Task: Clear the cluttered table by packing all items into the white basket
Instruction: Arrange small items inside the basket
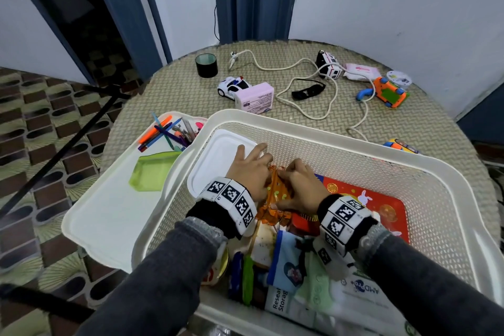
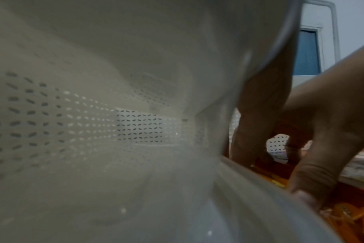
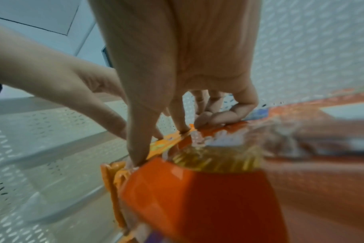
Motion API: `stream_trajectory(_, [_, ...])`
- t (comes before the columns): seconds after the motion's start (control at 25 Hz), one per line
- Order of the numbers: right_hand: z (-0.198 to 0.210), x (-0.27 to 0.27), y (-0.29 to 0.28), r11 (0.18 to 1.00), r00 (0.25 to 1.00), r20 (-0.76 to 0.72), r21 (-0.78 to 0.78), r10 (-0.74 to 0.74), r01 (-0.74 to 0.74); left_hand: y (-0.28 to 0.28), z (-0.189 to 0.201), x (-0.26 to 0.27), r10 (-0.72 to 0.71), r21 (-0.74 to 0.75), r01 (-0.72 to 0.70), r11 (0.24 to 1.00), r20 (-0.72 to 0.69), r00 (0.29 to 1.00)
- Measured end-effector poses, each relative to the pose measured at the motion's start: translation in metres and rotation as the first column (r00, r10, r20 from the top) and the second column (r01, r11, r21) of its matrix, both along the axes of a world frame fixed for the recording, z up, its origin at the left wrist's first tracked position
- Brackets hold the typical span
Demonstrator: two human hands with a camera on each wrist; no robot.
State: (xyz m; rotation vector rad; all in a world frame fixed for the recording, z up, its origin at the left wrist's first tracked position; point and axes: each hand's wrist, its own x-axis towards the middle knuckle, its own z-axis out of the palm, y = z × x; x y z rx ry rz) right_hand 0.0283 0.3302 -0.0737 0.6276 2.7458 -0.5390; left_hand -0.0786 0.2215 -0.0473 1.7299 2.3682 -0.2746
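While both hands work low inside the white basket [image 1: 341,142], the risk I see is the orange packet [image 1: 272,199] crumpling or sliding under the white lid [image 1: 218,155] that lies in the basket's upper left, since fingers push it from two sides at once; a hard shove could also jolt the loose packs piled at the lower edge of the frame. The left hand [image 1: 249,172] reaches forward, fingers spread and mostly straight, tips on the lid and the packet's edge. The right hand [image 1: 298,188] arches over the packet, thumb and forefinger pressing down on its rim, the other fingers curled on top; a true grip I cannot tell. Toy cars, a cord and pens remain on the table [image 1: 174,84] in the upper half.
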Motion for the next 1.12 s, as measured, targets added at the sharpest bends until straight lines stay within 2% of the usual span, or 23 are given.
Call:
stream_trajectory(0.16, [0.022,0.004,0.010,0.985,1.000,-0.026,-0.173,0.014,-0.018,0.000,0.006,-0.003,0.026,0.154,-0.063,0.986,0.230,0.973])
stream_trajectory(0.32, [0.035,0.010,0.020,0.928,0.981,-0.119,-0.359,-0.152,0.100,-0.003,0.023,-0.002,0.046,0.374,-0.234,0.898,0.447,0.893])
stream_trajectory(0.48, [0.051,0.017,0.018,0.905,0.956,-0.213,-0.414,-0.203,0.100,-0.010,0.048,-0.001,0.034,0.396,-0.326,0.858,0.590,0.806])
stream_trajectory(0.68, [0.078,0.030,0.010,0.881,0.918,-0.302,-0.463,-0.256,0.094,-0.023,0.081,0.003,-0.027,0.451,-0.322,0.832,0.614,0.788])
stream_trajectory(0.84, [0.100,0.046,-0.001,0.849,0.846,-0.403,-0.518,-0.350,0.105,-0.037,0.099,0.006,-0.042,0.496,-0.319,0.807,0.587,0.808])
stream_trajectory(0.96, [0.116,0.050,-0.016,0.825,0.827,-0.437,-0.562,-0.354,0.057,-0.051,0.111,0.010,-0.015,0.524,-0.341,0.780,0.562,0.827])
stream_trajectory(1.04, [0.130,0.046,-0.029,0.792,0.812,-0.449,-0.610,-0.372,0.026,-0.067,0.121,0.011,0.017,0.553,-0.382,0.741,0.553,0.833])
stream_trajectory(1.12, [0.143,0.035,-0.043,0.758,0.793,-0.465,-0.652,-0.394,-0.007,-0.087,0.131,0.009,0.050,0.601,-0.441,0.667,0.554,0.831])
